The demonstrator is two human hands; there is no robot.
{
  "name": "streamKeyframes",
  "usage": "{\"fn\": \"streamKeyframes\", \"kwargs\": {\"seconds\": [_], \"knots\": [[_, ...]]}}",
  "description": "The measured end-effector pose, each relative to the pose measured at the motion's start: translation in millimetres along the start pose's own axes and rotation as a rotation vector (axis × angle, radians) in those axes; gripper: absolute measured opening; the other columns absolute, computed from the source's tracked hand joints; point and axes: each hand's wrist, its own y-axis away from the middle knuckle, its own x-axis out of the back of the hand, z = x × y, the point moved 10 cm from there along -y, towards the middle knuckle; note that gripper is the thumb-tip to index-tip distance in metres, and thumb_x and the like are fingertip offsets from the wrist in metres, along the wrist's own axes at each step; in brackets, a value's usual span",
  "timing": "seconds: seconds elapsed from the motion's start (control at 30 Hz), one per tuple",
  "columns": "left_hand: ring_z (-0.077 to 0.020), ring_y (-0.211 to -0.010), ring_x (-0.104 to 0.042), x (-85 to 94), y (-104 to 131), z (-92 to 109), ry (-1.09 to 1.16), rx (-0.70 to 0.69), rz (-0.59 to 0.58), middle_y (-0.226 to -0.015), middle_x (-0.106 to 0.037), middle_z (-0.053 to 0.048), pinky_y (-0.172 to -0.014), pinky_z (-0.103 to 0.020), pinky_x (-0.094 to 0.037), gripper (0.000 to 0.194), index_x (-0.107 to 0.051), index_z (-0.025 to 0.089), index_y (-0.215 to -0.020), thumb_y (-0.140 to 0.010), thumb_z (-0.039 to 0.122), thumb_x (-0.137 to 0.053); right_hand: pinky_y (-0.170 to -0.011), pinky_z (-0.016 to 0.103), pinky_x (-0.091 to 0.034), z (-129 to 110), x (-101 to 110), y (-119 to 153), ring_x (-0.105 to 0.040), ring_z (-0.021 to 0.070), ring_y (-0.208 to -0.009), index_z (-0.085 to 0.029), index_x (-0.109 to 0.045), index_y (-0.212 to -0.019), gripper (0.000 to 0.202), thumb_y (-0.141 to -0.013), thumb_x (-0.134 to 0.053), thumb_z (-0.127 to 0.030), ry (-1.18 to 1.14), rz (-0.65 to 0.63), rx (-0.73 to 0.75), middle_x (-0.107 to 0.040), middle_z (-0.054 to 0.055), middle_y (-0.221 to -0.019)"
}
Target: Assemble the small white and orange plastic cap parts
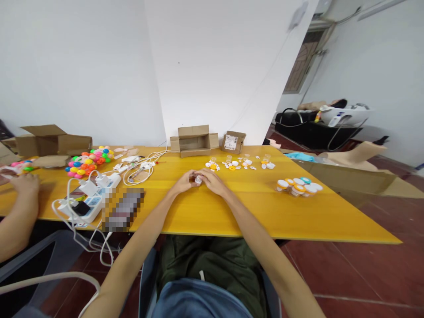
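Note:
Both my hands meet over the middle of the yellow table (205, 216). Between them is a small clear-and-white plastic jar (198, 179), partly hidden by the fingers. My left hand (184, 182) is closed around its left side. From the right, my right hand (211, 181) has its fingers curled over the jar. Just beyond lie loose white and orange lids (232, 168), small white discs with red marks (227, 165) and several clear open jars (229, 159). A cluster of lidded jars (298, 187) with white, orange and teal tops stands to the right.
Two cardboard boxes, one open (194, 142) and one smaller (233, 142), stand by the wall. Leftward are a power strip (96, 201) with cables, a blurred-out phone (124, 211) and bundles of coloured balls (86, 163). Another person's hand (24, 183) is at the far left.

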Motion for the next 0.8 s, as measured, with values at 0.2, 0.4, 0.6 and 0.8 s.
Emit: {"fn": "streamKeyframes", "kwargs": {"seconds": [0.2,0.4,0.6,0.8], "knots": [[-0.0201,-0.094,-0.069,-0.1,0.1,-1.8,0.023,0.022,0.002,-0.096,-0.074,-0.004,-0.093,-0.036,-0.052,0.046,-0.065,0.018,-0.103,-0.062,0.024,-0.086,-0.093,0.037,-0.052,4.4,3.3,1.6,-0.065,0.0211,-0.099,-0.025,-0.073,-0.112,0.025,-0.094,-0.056,-0.022,0.009,0.010,-0.028,-0.072,0.006,-0.104],[-0.0208,-0.094,-0.070,7.7,-1.9,-7.8,0.043,0.040,0.046,-0.098,-0.075,-0.005,-0.092,-0.038,-0.053,0.052,-0.064,0.018,-0.107,-0.062,0.029,-0.088,-0.086,0.036,-0.054,20.9,8.4,-0.7,-0.067,0.0207,-0.093,-0.024,-0.074,-0.103,0.018,-0.088,-0.064,-0.024,-0.067,0.029,-0.104,-0.074,0.006,-0.102],[-0.0210,-0.096,-0.071,21.6,-0.1,-6.9,0.070,0.054,0.142,-0.100,-0.075,-0.007,-0.094,-0.038,-0.053,0.046,-0.067,0.018,-0.099,-0.062,0.035,-0.089,-0.082,0.035,-0.057,38.7,5.9,0.1,-0.070,0.0198,-0.087,-0.023,-0.071,-0.098,0.016,-0.084,-0.069,-0.030,-0.228,0.037,-0.196,-0.075,0.003,-0.096],[-0.0213,-0.086,-0.073,21.6,3.1,-3.3,0.095,0.073,0.146,-0.095,-0.077,-0.006,-0.088,-0.037,-0.055,0.044,-0.071,0.018,-0.097,-0.065,0.045,-0.086,-0.082,0.036,-0.058,42.1,2.0,1.1,-0.070,0.0193,-0.086,-0.022,-0.068,-0.093,0.014,-0.080,-0.069,-0.026,-0.294,0.049,-0.221,-0.074,0.003,-0.095]]}}
